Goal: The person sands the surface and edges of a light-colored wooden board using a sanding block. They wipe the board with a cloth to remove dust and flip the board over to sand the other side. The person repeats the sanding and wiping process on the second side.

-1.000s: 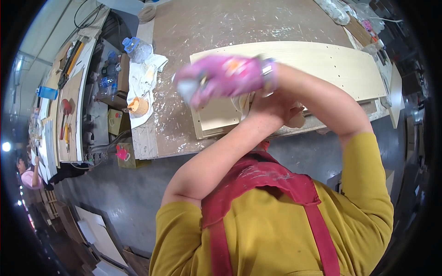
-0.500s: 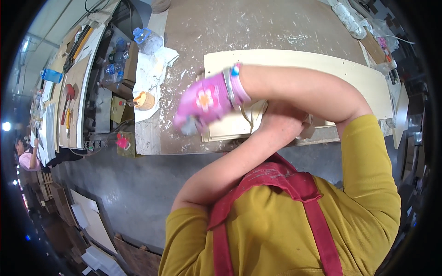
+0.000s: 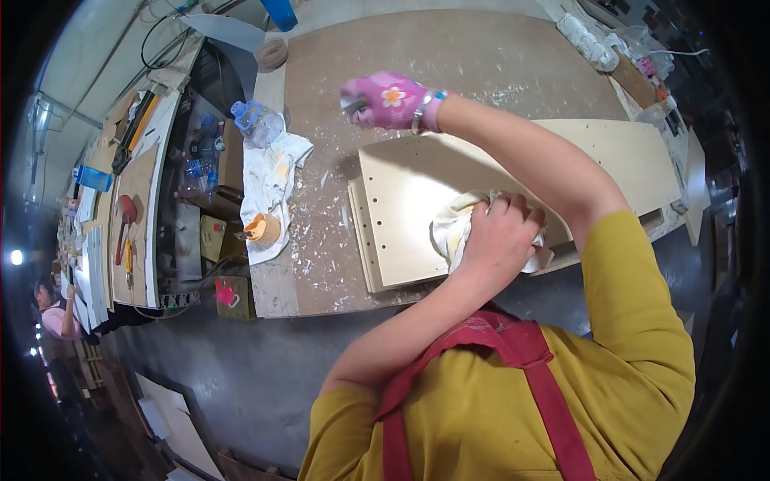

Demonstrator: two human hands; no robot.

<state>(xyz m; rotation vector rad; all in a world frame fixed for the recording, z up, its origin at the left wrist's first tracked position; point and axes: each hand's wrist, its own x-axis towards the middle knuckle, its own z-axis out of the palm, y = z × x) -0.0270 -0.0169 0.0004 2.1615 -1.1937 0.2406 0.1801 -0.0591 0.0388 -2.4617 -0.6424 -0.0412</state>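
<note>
My bare left hand (image 3: 501, 240) presses a crumpled white rag (image 3: 451, 232) onto a pale wooden panel (image 3: 397, 232), its fingers curled over the cloth. Drilled holes run along the panel's left end, and more boards lie stacked under it. Above the far left corner of the panel, clear of its surface, is my right hand (image 3: 389, 103) in a pink glove with a flower print. Its fingers are closed, and a greyish patch shows at them that I cannot make out. My right forearm crosses over the panel beyond the left hand.
On the worn, paint-flecked workbench (image 3: 321, 264), a white cloth (image 3: 273, 180) at the left carries a blue-capped clear jug (image 3: 258, 124) and a small orange-tan tub (image 3: 263, 228). A plastic-wrapped roll (image 3: 588, 42) lies far right. Another person (image 3: 60, 317) is at the far left.
My gloved right hand has moved away from me, up off the panel's left end. My left hand and the rag, mostly hidden behind the right arm before, now show. The whole view has shifted.
</note>
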